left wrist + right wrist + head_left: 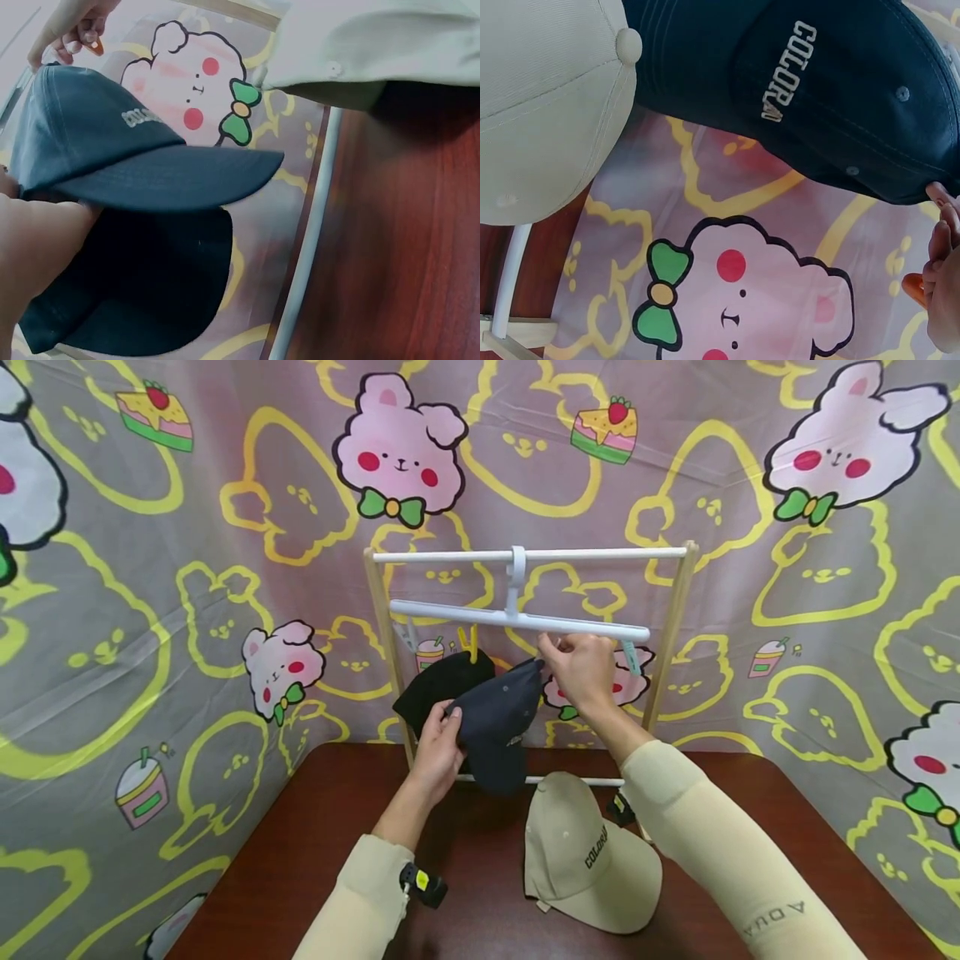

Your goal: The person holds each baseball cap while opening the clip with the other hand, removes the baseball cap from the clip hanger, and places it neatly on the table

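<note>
A navy cap (498, 718) with pale lettering hangs brim down below the hanger (450, 612). My left hand (438, 747) grips its edge on the left, thumb on the outside. At the crown's upper end my right hand (583, 668) has its fingers curled round a small orange clip (913, 289), mostly hidden in the fingers. The fingertips (936, 192) are right at the navy fabric. Behind and left of this cap, a black cap (431, 689) hangs from a yellow clip (470, 643) on the hanger.
The hanger hooks over the white top rod (600, 553) of a wooden-sided rack (667, 635). A pale teal clip (630, 657) dangles from its right end. A beige cap (577, 852) with dark lettering sits on the reddish-brown table (315, 827) in front. Patterned curtain (247, 568) surrounds the table.
</note>
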Action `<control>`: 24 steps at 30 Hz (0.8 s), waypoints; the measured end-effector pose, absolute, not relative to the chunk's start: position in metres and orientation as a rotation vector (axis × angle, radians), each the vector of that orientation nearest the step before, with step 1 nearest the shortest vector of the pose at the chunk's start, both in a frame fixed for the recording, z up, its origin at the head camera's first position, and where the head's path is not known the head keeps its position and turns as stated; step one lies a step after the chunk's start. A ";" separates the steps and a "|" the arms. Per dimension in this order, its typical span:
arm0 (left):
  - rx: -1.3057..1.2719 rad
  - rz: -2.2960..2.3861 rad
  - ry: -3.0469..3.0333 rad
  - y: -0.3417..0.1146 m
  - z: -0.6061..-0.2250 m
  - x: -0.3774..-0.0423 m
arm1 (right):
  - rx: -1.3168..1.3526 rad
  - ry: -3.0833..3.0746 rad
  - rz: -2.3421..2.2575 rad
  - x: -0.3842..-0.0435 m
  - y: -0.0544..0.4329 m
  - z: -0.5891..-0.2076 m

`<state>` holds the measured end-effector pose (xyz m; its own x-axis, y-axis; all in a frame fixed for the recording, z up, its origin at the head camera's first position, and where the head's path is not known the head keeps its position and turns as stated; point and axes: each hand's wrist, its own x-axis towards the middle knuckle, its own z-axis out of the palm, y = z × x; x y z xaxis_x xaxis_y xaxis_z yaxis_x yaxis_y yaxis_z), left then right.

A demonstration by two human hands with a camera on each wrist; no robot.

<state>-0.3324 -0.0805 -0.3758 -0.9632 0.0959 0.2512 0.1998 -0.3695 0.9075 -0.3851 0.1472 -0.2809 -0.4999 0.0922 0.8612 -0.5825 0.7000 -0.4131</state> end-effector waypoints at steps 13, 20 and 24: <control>-0.379 -2.559 -1.602 -0.080 -0.368 -0.332 | 0.392 -1.941 0.865 -0.385 0.148 -0.279; -0.360 -2.577 -1.595 -0.079 -0.369 -0.332 | 0.416 -1.955 0.893 -0.383 0.147 -0.279; -0.350 -2.588 -1.576 -0.079 -0.370 -0.331 | 0.434 -1.965 0.910 -0.382 0.147 -0.278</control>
<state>-0.3312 -0.0793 -0.3695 -0.9695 0.0415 0.2414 0.1954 -0.4630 0.8645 -0.3819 0.1465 -0.2779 -0.5337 0.0522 0.8441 -0.6103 0.6672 -0.4271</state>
